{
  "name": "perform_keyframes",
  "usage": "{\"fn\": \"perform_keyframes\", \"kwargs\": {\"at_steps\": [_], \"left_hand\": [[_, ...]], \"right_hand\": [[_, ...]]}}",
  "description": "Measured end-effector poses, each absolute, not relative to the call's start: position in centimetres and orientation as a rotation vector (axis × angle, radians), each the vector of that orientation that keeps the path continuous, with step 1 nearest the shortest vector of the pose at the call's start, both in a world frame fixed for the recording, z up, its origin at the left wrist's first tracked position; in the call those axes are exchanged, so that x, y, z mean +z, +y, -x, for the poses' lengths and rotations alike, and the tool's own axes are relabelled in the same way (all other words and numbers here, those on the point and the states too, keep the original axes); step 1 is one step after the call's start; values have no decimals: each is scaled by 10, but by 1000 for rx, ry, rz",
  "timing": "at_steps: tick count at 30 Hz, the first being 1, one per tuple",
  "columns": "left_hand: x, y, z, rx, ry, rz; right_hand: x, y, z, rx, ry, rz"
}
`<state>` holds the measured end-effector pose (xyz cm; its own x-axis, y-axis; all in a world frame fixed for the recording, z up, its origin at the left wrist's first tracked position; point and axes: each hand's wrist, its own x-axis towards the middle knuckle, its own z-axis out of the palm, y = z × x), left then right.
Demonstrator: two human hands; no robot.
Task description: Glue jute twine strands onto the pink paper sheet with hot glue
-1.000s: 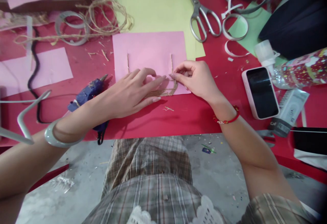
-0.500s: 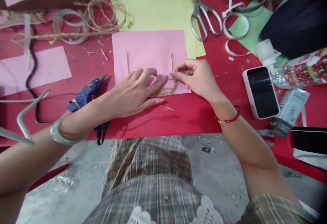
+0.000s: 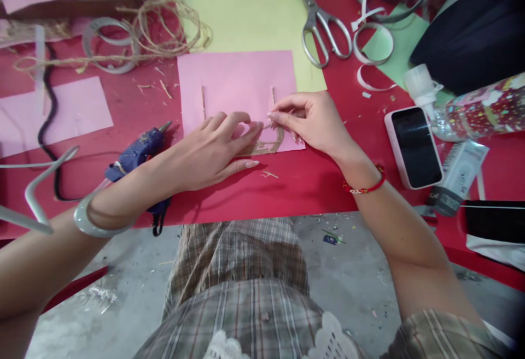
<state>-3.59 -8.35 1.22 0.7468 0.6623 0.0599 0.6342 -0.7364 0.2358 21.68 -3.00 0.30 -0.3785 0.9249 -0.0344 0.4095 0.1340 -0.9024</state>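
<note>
A pink sheet (image 3: 238, 75) lies near the table's front edge. Two short upright twine pieces are on it, one at the left (image 3: 203, 102) and one at the right (image 3: 273, 95). Brown twine (image 3: 268, 146) forms a curved shape along its lower edge, partly covered by my fingers. My left hand (image 3: 221, 148) rests with fingers apart on the sheet's lower part, fingertips by the twine. Thumb and index finger of my right hand (image 3: 309, 121) are pinched at the lower end of the right twine piece; what is between them is too small to make out.
A blue glue gun (image 3: 141, 148) lies beside my left forearm. Scissors (image 3: 322, 28) and a yellow sheet (image 3: 241, 6) are behind. Coiled twine (image 3: 164, 25) and a tape roll (image 3: 110, 45) sit back left. A phone (image 3: 414, 147), tube (image 3: 461, 176) and bottle (image 3: 486, 107) lie right.
The whole view has shifted slightly. My right hand has moved a little left and remains pinched at the twine; my left hand stays nearly in place on the sheet.
</note>
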Motion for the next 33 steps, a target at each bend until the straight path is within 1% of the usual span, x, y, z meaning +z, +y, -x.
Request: {"fn": "perform_keyframes", "kwargs": {"at_steps": [4, 12, 20, 29, 33], "left_hand": [[14, -83, 35, 176, 1021, -2786], [11, -80, 35, 231, 1003, -2779], [16, -76, 35, 214, 961, -2740], [18, -74, 36, 295, 893, -2721], [20, -75, 34, 255, 931, -2753]], "right_hand": [[6, -25, -216, 1237, -1889, 1260], [10, -14, -202, 1326, -1925, 1237], [15, -5, -198, 1238, -2017, 1213], [11, 1, -192, 1243, -2030, 1187], [9, 3, -188, 1225, -2036, 1164]]}}
